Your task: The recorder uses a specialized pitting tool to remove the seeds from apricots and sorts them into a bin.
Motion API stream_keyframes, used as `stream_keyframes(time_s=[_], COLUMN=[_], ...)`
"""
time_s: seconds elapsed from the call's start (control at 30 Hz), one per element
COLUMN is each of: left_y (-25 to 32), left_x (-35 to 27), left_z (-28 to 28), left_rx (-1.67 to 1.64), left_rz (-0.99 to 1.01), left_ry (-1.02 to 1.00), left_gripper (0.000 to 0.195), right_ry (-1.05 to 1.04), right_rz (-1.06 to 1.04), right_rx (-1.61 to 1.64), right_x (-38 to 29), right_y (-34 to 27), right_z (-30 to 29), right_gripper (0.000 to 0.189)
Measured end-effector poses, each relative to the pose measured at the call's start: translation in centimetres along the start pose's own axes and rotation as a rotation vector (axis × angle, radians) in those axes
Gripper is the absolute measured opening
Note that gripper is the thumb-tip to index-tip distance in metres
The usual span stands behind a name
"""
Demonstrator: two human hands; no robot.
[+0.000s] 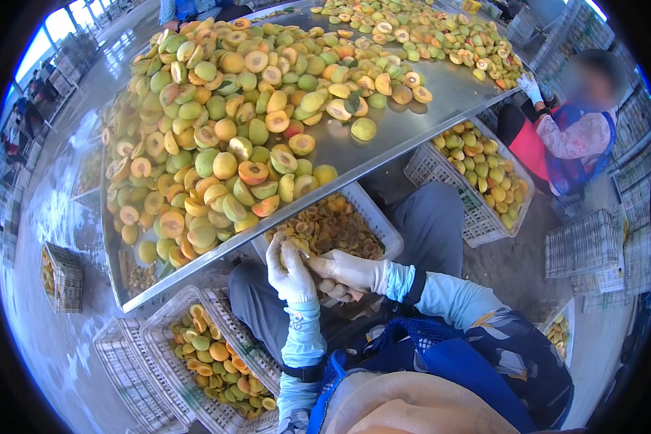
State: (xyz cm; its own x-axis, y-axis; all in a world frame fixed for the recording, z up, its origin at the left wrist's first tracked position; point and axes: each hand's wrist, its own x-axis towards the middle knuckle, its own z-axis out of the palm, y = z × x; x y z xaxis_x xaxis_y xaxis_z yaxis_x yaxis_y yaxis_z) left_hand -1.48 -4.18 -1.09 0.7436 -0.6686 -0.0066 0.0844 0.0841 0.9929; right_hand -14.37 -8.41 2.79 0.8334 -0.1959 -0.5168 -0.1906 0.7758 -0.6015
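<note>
Both hands, in whitish knit gloves, come together over a white plastic crate (391,238) of brown fruit pits and scraps (347,225) between the knees. My left hand (292,274) is closed around a yellowish piece of fruit (283,265), mostly hidden by the fingers. My right hand (350,271) grips a small tool with a metal tip (304,254), which points at the fruit. The tool's handle is covered by the glove. Just beyond the hands runs the raised rim of a metal table (217,250), heaped with halved and whole-looking yellow-green apricots (225,165).
A slatted crate of fruit halves (165,325) stands at my left, with stacked crates (133,374) beside it. Another full crate (466,211) is to the right. A co-worker (569,130) with a gloved hand at the table sits beyond it. More crates (580,244) are stacked far right.
</note>
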Motion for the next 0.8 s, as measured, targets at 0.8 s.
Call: stream_keyframes(time_s=[0.8], left_y=[-4.4], left_x=[-0.9], left_z=[-1.5], left_rx=[-0.008], left_rz=[-0.242], left_ry=[-0.290], left_gripper=[0.032], right_ry=[0.243], right_rz=[0.181], right_rx=[-0.471], right_x=[1.7], right_y=[2.6], right_z=[-2.3], right_gripper=[0.042])
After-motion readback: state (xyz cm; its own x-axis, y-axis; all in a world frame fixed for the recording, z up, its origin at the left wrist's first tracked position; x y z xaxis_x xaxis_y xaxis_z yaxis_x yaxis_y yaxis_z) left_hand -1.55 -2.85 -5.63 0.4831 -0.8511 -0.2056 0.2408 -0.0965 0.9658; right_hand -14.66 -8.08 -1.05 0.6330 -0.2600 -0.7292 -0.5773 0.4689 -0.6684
